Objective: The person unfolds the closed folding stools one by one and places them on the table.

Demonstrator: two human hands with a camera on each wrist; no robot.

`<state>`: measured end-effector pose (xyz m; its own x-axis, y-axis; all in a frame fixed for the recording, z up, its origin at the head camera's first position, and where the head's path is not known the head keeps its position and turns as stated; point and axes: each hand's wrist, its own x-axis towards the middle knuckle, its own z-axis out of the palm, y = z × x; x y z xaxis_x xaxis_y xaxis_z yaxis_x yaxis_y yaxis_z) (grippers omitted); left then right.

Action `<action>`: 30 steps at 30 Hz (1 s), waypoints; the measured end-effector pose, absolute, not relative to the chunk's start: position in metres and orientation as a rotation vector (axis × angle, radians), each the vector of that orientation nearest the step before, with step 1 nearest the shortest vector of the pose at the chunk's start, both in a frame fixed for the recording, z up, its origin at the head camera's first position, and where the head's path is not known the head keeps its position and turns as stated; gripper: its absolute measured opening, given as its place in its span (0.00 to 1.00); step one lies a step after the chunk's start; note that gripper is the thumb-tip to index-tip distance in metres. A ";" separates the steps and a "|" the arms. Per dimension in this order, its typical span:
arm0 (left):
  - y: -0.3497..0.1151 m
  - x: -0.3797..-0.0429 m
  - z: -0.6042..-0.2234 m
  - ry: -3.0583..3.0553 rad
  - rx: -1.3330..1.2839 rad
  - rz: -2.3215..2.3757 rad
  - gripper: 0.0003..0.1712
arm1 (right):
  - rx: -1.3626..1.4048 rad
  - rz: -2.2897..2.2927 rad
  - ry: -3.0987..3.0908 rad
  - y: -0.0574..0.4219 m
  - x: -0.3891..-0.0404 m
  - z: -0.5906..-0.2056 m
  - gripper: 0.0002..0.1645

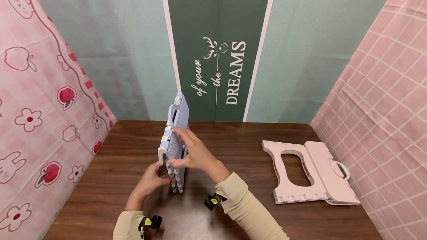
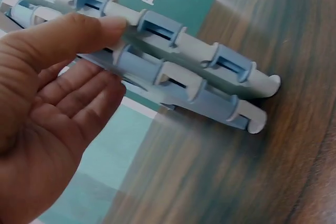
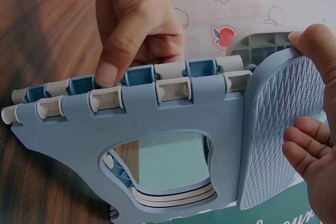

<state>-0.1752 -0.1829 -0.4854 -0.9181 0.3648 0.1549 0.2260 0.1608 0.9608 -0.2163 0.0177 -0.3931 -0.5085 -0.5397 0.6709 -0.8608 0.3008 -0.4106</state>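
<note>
A blue and white folding step stool (image 1: pixel 178 117) stands on edge on the table, its legs folded almost flat together. In the left wrist view, my left hand (image 2: pixel 52 87) pinches the hinged leg edges (image 2: pixel 205 66), thumb on one side and fingers on the other. My right hand (image 1: pixel 197 155) grips the ribbed seat panel (image 3: pixel 283 119), one digit over its rim and curled fingers against its textured face. The right wrist view shows the flat leg panel (image 3: pixel 157 114) with its rounded cutout, close beside the seat panel.
A pink folding stool (image 1: pixel 320 173) lies flat on the right of the wooden table (image 1: pixel 230 140). Behind hangs a green backdrop (image 1: pixel 220 10) with white lettering; pink patterned cloths (image 1: pixel 40 95) flank both sides.
</note>
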 end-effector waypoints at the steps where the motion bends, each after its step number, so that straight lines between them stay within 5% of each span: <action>1: -0.183 -0.175 -0.487 2.279 0.589 1.897 0.28 | 1.251 1.070 -2.165 0.017 -0.216 -0.393 0.51; 30: -0.185 -0.178 -0.490 2.185 0.550 1.905 0.29 | 1.096 1.318 -2.204 0.026 -0.198 -0.405 0.49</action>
<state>-0.1781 -0.1847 -0.4902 -0.9128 0.3964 0.0980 0.1511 0.1049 0.9829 -0.1979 0.0259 -0.4049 -0.6408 -0.4391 0.6297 -0.7625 0.2692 -0.5883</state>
